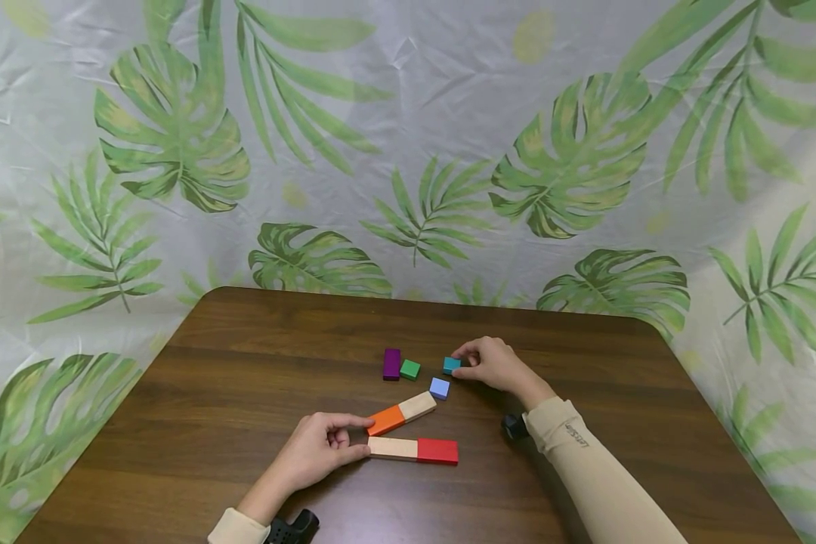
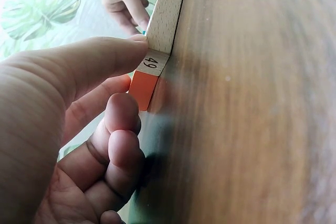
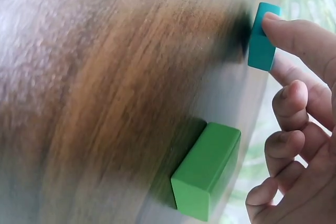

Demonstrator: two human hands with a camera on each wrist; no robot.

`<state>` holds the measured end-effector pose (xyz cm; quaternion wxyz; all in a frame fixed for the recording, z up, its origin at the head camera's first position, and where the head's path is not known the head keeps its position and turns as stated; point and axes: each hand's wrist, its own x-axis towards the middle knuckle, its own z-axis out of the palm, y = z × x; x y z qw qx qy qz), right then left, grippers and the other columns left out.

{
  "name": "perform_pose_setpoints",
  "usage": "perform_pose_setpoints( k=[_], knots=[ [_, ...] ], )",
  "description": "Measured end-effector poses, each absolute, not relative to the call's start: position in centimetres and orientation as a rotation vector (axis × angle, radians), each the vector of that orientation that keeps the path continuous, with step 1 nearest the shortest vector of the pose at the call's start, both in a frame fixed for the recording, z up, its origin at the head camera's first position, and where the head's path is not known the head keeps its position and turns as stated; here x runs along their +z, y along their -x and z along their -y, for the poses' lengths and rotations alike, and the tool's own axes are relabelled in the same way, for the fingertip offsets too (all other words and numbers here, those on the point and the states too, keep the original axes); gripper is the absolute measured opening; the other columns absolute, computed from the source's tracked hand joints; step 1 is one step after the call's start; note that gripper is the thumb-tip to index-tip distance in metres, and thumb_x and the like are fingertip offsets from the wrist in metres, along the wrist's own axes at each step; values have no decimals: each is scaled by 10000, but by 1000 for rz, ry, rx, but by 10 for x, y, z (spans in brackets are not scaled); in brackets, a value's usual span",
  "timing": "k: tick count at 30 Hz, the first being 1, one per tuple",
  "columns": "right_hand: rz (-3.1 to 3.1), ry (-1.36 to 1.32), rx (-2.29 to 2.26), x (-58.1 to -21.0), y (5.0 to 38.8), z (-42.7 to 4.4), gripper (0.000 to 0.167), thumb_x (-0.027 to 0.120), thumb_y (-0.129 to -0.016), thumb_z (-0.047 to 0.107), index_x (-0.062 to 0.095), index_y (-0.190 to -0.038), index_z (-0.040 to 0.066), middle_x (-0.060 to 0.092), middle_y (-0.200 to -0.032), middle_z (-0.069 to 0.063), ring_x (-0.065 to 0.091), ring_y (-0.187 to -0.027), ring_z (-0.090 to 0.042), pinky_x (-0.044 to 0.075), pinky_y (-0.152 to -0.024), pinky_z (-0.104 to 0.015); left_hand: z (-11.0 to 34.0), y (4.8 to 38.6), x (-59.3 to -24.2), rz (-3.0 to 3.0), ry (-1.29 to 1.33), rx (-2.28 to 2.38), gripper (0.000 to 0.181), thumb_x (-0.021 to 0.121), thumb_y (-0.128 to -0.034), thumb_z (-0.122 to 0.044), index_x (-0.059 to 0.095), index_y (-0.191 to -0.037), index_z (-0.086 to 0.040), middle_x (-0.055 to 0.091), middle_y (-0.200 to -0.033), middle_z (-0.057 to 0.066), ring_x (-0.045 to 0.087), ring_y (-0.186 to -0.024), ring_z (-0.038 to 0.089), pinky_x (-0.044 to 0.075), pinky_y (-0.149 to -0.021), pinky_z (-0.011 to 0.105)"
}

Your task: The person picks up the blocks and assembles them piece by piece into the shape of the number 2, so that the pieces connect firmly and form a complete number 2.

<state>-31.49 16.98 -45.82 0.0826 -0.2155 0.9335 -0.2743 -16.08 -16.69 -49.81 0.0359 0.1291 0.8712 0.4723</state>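
Note:
My left hand (image 1: 316, 446) has its index finger at the orange block (image 1: 385, 420) and its thumb at the left end of a bare wooden block (image 1: 393, 449), marked 49 in the left wrist view. The two are pinched between them. A second wooden block (image 1: 418, 406) continues from the orange one at a slant; a red block (image 1: 438, 452) continues from the nearer wooden one. Further back, my right hand (image 1: 496, 364) pinches a small teal block (image 3: 262, 38) between thumb and index finger. Its other fingers curl loosely.
A light blue block (image 1: 439, 388) lies just in front of the teal one. To its left are a purple block (image 1: 391, 364) and a small green block (image 1: 410, 369). Another view of a green block (image 3: 207, 171) shows below my right hand's fingers. A leaf-patterned cloth (image 1: 421, 151) hangs behind the brown table (image 1: 299, 325).

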Motion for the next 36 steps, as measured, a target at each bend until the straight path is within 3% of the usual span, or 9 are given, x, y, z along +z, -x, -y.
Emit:
perform_pose_setpoints(
  k=[20,36],
  knots=[
    [-2782,711,-779,-458,314,-165,307,823,-967,271,795,-1249,154,449,-664,66,365,-605,-108,297,-634,-277,167,161,-499,-2677,-397,1454,313,915,-869,-284,842,-1167,-224,552,-650,-99,431,-575,-11,357,-557,187],
    [-2772,710,-818,-460,315,-167,245,806,-979,226,800,-1191,104,468,-653,57,383,-590,-89,338,-630,-249,168,162,-499,-2668,-406,1466,321,915,-869,-297,840,-1172,-221,565,-648,-95,435,-568,-10,364,-558,190]
  ],
)
